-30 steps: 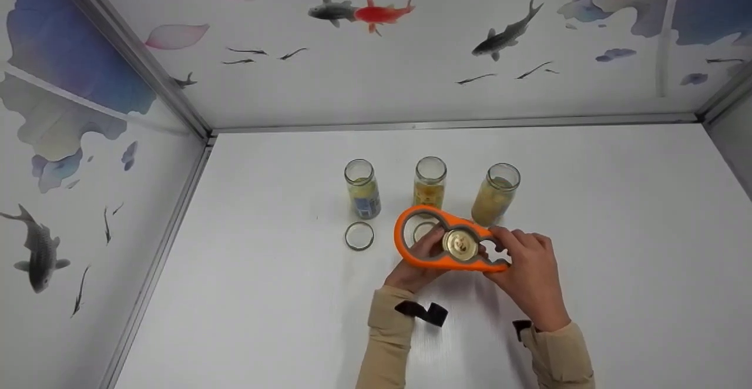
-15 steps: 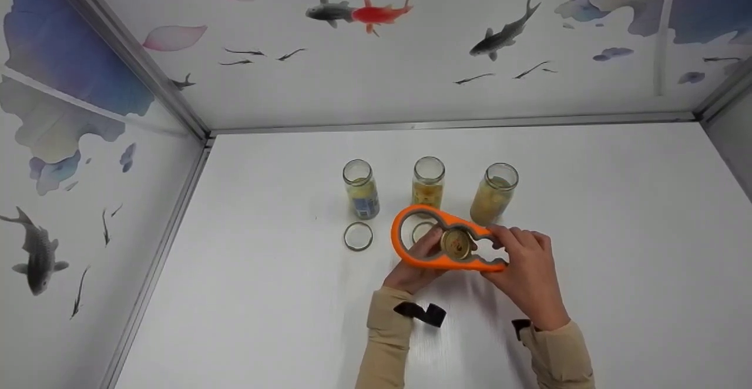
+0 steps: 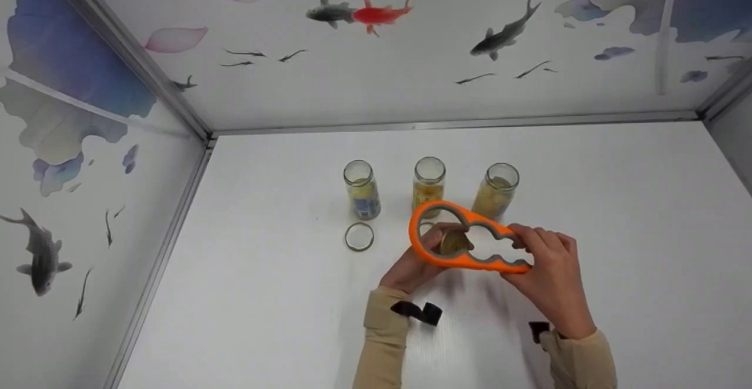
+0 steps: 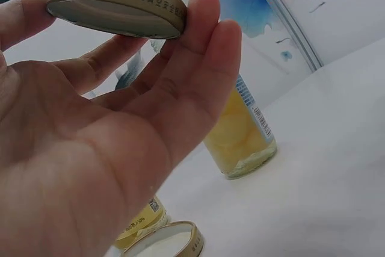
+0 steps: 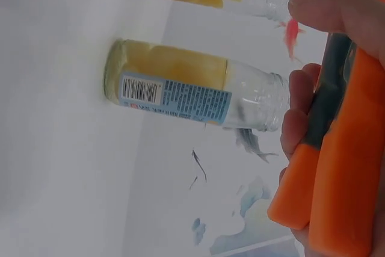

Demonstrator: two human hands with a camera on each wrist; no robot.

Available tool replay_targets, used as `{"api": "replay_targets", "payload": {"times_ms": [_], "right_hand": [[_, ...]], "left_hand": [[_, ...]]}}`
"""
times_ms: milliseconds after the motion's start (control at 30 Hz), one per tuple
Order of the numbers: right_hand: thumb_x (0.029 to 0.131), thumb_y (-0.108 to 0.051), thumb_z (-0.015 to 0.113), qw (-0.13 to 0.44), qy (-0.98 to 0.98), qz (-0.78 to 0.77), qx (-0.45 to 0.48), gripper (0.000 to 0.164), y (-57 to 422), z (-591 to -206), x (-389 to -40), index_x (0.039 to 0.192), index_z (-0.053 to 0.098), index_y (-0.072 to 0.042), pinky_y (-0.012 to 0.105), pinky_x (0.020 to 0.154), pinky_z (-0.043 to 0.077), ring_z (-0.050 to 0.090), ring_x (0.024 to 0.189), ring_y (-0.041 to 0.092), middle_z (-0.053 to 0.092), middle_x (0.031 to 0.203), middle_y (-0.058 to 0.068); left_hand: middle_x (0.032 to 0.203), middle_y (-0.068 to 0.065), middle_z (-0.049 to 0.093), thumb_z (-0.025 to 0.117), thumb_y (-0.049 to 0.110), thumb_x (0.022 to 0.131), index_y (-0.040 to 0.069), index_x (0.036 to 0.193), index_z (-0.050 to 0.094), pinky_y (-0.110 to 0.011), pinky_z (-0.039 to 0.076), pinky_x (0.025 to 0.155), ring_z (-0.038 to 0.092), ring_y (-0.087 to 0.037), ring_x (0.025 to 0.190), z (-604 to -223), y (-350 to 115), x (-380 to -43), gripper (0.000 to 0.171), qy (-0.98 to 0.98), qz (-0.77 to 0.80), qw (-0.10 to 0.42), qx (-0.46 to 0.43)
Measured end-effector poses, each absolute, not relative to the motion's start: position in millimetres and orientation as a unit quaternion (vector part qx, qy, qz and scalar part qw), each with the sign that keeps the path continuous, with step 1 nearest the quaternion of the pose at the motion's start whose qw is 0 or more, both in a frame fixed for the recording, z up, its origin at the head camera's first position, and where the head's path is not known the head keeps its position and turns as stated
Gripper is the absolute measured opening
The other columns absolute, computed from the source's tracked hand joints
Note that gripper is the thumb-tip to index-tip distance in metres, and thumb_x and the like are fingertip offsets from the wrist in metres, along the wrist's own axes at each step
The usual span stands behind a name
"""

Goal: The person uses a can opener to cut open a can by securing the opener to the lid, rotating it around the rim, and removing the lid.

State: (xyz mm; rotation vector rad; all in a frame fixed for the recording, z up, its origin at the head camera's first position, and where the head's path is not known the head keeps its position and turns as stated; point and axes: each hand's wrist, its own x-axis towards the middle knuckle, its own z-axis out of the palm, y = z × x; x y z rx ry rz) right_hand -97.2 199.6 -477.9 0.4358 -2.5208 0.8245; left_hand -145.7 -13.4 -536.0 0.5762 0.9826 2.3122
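Note:
My left hand (image 3: pixel 414 265) pinches a gold metal jar lid (image 4: pixel 117 4) between thumb and fingertips. The lid (image 3: pixel 453 242) is tilted and seen through the frame of an orange jar opener (image 3: pixel 479 264) with grey wavy inner edges. My right hand (image 3: pixel 552 277) grips the opener by the ends of its two handles, which lie at the right. In the right wrist view, fingers and thumb curl round the orange handles (image 5: pixel 346 191). Whether the lid touches the opener I cannot tell.
Three lidless glass jars stand in a row behind the hands: left (image 3: pixel 362 198), middle (image 3: pixel 429 186) and right (image 3: pixel 496 192). One loose lid (image 3: pixel 359 237) lies before the left jar. Another lid (image 3: pixel 427 226) is mostly hidden behind the opener. Printed walls enclose the white table (image 3: pixel 264 289).
My right hand has moved right with the jar opener, so the lid is no longer seated in its middle notch. The lid has tilted in my left hand, which has barely shifted.

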Motion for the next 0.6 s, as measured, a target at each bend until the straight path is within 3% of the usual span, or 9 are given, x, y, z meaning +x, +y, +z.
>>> {"api": "replay_targets", "payload": {"times_ms": [200,400,600], "right_hand": [[0.051,0.007,0.088,0.225,-0.920,0.294,0.130,0.062,214.5,-477.0,-91.7,0.108,0.065,-0.001,0.048,0.084,0.033,0.059,0.079,0.026,0.065,0.083,0.010],[0.050,0.009,0.087,0.234,-0.920,0.294,0.116,0.061,225.9,-476.6,-86.9,0.106,0.065,-0.001,0.048,0.082,0.033,0.055,0.077,0.025,0.064,0.081,0.011],[0.050,0.010,0.086,0.239,-0.918,0.298,0.107,0.061,232.7,-473.8,-82.5,0.106,0.065,-0.001,0.047,0.082,0.032,0.053,0.077,0.024,0.064,0.080,0.011]], "left_hand": [[0.116,-0.009,0.053,0.051,0.027,0.102,0.012,0.126,0.057,-0.030,0.044,0.086,0.052,-0.020,0.108,-535.2,-17.4,-145.1,0.030,0.399,0.853,0.290,0.169],[0.123,-0.020,0.055,0.055,0.015,0.099,0.002,0.132,0.052,-0.034,0.047,0.092,0.056,-0.029,0.114,-529.7,-13.7,-148.0,0.036,0.483,0.820,0.277,0.130],[0.126,-0.014,0.052,0.059,0.004,0.096,0.003,0.136,0.048,-0.037,0.046,0.096,0.056,-0.032,0.118,-519.1,-10.5,-153.4,0.042,0.556,0.777,0.252,0.157]]}}
